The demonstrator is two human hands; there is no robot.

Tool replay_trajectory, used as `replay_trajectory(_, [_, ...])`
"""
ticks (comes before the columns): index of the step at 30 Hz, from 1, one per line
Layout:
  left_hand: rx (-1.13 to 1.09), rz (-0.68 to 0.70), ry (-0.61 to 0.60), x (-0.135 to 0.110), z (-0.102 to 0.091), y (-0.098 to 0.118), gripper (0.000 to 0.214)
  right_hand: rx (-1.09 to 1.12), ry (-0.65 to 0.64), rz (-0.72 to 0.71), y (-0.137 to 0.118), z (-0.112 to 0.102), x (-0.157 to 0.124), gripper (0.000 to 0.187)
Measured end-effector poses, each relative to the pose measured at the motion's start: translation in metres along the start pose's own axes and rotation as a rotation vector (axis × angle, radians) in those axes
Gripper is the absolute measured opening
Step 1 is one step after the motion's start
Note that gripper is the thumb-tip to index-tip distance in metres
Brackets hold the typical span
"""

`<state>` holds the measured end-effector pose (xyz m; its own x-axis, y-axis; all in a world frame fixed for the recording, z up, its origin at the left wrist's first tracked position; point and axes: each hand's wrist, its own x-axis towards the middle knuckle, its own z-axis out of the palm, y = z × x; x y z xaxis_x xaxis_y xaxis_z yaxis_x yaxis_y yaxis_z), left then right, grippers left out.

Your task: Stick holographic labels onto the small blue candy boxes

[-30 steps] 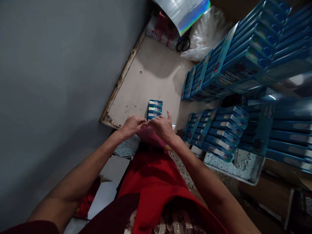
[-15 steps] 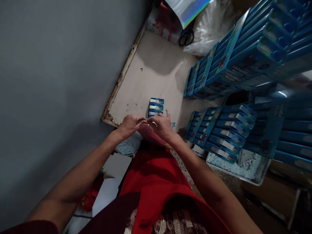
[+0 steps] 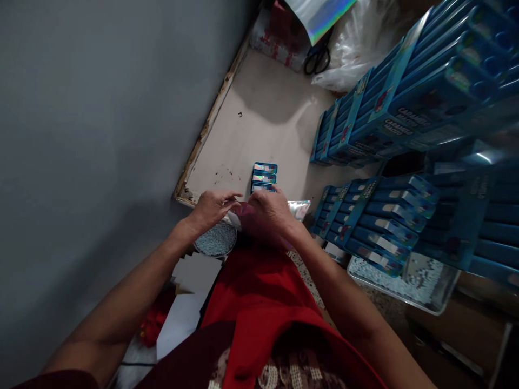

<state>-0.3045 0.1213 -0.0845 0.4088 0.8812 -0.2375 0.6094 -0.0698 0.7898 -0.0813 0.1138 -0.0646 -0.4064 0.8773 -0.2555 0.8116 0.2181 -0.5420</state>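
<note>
My left hand [image 3: 211, 208] and my right hand [image 3: 265, 213] meet at the near edge of a beige board [image 3: 259, 129]. Both are closed in a pinch on a small shiny packet [image 3: 299, 208], whose silvery end pokes out to the right of my right hand. Just beyond my fingers lies a short row of small blue packets [image 3: 263, 177] with shiny tops. Below my left hand sits a round bowl of pale pellets [image 3: 215, 240]. A red cloth [image 3: 259, 292] covers my lap.
Tall stacks of blue boxes [image 3: 405, 102] fill the right side, with a lower stack [image 3: 373, 221] nearer me. A clear tray of pale pellets [image 3: 409, 281] stands under them. Scissors [image 3: 317, 58], a plastic bag [image 3: 357, 43] and holographic foil [image 3: 320, 13] lie at the far end. A grey wall is on the left.
My hands stay together at the board's edge. My right thumb has folded down, and the packet's silvery end now shows to the right of my right hand. The view has shifted slightly.
</note>
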Motion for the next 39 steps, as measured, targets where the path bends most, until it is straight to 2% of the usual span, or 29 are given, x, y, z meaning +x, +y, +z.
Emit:
replay_trajectory(6, [-0.129,-0.063,0.01,-0.005,-0.002,0.001,0.016,0.041,-0.033,0.013,0.002,-0.011,-0.002,0.022])
replay_trajectory(10, [-0.258,-0.245,0.067,-0.003,-0.004,0.006,0.016,0.051,-0.051,-0.021,-0.001,-0.016,-0.001,0.02])
replay_trajectory(15, [-0.366,-0.478,0.13,0.004,-0.005,0.004,0.025,0.08,-0.063,0.048,-0.006,-0.023,0.0,0.024])
replay_trajectory(18, [-0.393,-0.47,0.179,0.01,-0.006,0.004,0.033,0.119,-0.07,0.053,-0.005,-0.031,0.0,0.022])
replay_trajectory(21, [-0.42,-0.428,0.217,0.021,-0.007,0.013,0.031,0.125,-0.052,0.051,0.001,-0.041,0.003,0.02])
replay_trajectory(28, [-0.514,-0.244,0.086,0.065,-0.008,0.044,0.032,0.08,-0.013,0.123,0.033,-0.081,0.02,0.023])
replay_trajectory(32, [-0.62,-0.297,0.096,0.096,-0.001,0.05,0.041,-0.008,-0.006,0.11,0.055,-0.1,0.043,0.022])
replay_trajectory(35, [-0.668,-0.412,0.17,0.115,0.011,0.046,0.045,-0.159,0.078,0.147,0.069,-0.094,0.061,0.021])
replay_trajectory(39, [-0.723,-0.52,0.272,0.121,0.02,0.037,0.047,-0.236,0.3,0.211,0.066,-0.062,0.065,0.019])
